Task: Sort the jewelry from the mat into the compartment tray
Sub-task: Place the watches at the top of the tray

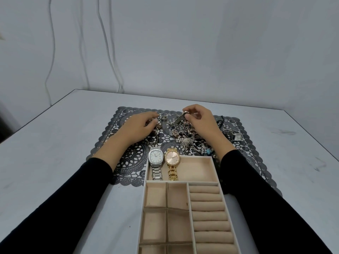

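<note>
Little is sorted: only a silver watch (pixel 155 157) and a gold watch (pixel 172 158) are laid in the compartment tray's (pixel 201 183) far section (other cells are bare). The jewelry heap (pixel 185 133) is left on the lace mat (pixel 128 162). There a linked metal band (pixel 176 120) is pinched by the right hand (pixel 199 119), and the left hand (pixel 141 125) is rested on the heap, fingers loose.

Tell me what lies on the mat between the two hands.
In the head view, a dark ring lies on the lace mat between the left hand and right hand; a linked metal band pinched by the right hand hangs there too.
</note>
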The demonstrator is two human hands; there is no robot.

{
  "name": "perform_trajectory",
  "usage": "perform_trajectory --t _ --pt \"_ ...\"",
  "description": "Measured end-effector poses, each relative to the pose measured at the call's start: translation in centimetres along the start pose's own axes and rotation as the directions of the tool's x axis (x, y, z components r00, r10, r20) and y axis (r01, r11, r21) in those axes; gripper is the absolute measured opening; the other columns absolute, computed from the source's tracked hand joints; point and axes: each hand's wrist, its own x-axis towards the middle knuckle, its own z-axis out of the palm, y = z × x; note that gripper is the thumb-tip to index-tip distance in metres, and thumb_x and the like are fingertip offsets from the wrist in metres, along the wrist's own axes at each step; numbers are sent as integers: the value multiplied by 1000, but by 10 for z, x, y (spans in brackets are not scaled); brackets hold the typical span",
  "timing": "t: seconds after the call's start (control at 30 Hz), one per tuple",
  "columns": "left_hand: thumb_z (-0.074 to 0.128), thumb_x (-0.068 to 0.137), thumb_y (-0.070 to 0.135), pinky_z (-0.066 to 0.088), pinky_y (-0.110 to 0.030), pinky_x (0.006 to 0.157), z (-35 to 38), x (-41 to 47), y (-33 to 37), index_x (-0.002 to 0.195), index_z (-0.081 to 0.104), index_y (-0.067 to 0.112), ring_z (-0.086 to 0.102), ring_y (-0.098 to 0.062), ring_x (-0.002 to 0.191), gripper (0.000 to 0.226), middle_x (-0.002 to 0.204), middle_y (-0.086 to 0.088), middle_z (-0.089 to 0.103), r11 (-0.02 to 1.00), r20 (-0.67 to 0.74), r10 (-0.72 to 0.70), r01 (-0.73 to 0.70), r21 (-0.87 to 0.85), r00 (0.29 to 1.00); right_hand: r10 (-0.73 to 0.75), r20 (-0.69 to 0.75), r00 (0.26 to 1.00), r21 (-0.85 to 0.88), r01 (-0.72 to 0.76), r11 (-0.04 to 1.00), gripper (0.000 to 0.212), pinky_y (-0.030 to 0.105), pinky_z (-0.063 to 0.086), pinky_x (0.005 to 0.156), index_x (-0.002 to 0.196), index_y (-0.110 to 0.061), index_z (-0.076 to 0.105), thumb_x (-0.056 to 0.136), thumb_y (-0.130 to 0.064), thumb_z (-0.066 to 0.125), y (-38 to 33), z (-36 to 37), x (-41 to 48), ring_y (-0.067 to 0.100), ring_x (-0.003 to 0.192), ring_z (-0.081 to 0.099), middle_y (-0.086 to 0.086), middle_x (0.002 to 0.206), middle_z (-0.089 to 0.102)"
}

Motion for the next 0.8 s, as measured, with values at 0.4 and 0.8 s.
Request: perform_trajectory --t 0.4,0.8 --pt "59 96 26 39 -26 101 14 40 1 118 70 20 57 -15 121 25 130 4 64 999 4 43 -42 -20 999 -12 -9 1000 111 13 994 16 21 53 78 102 -19 70 88 -13 66 0 -4 9 10 78 69 -4 97 69" --pt "70 89 24 37 -19 91 16 47 -1 99 76 21 58 -7 105 12 114 4 71 993 -49 -32 26 -111 998 -12 9 1000 173 11 985 16 33 56 87 97 -23 73 84 -14 71 4 -5 12 16 84 71 3 96 73"
